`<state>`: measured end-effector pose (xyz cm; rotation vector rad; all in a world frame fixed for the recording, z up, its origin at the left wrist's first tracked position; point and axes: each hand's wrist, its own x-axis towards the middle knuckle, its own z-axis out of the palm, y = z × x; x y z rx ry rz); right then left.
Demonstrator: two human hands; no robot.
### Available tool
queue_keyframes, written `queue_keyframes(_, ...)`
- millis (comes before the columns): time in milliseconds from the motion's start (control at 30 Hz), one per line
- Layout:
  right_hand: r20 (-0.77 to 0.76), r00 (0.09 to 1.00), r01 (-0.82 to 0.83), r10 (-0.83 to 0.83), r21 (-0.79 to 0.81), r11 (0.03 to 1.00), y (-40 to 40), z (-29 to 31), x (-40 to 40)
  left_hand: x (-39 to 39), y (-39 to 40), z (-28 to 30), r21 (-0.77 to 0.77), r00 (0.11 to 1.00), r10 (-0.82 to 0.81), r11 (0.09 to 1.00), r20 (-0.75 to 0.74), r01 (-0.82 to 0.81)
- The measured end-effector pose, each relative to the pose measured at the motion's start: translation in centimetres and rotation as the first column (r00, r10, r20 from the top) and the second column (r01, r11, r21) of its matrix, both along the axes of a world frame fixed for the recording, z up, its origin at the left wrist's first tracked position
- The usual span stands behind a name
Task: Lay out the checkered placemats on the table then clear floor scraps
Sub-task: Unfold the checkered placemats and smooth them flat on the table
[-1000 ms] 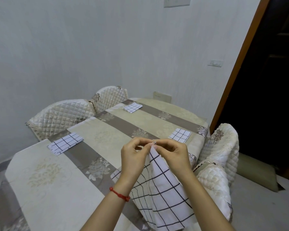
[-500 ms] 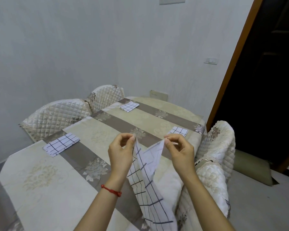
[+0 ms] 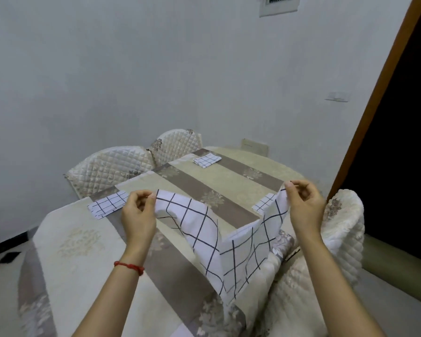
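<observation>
Step in hand: unfolding; left hand (image 3: 137, 215) and right hand (image 3: 305, 205) each pinch a corner of the white black-checked cloth placemat (image 3: 212, 239) sagging between the fingers; next, lower it flat onto the beige striped tablecloth (image 3: 83, 239).

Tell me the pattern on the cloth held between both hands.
White with a thin dark grid check, seen on the held cloth in the head view.

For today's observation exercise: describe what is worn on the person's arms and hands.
Both forearms are bare, with no sleeves in view. The left hand has a thin red cord bracelet around its wrist. The right hand and its wrist show no jewellery. No gloves or rings are visible.
</observation>
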<state>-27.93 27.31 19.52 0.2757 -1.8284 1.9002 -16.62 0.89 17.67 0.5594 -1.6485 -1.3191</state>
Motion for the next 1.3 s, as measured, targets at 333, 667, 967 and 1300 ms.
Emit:
queue_keyframes(333, -0.010, 0.991, -0.128, 0.132, 0.187, 0.974, 2.8, 1.4, -6.8, 5.2, 3.7, 1.1, -0.047, 0.898, 0.441, 0.897, 0.001, -0.440)
queue_keyframes(667, 0.089, 0.967, -0.255, 0.239, 0.362, 0.897, -1.1, 2.0, -11.1, 6.4, 1.4, 0.6, -0.037, 0.785, 0.615, 0.788, 0.075, -0.614)
queue_keyframes(967, 0.212, 0.933, -0.359, 0.291, 0.484, 0.798, -8.3, -4.7, -15.8, 3.3, -5.4, -7.2, 0.032, 0.740, 0.616, 0.762, 0.269, -0.646)
queue_keyframes(1300, 0.381, 0.896, -0.430, 0.229, 0.616, 0.660, -12.8, -16.5, -22.1, 0.8, -8.5, -17.1, 0.100, 0.657, 0.526, 0.735, 0.541, -0.671)
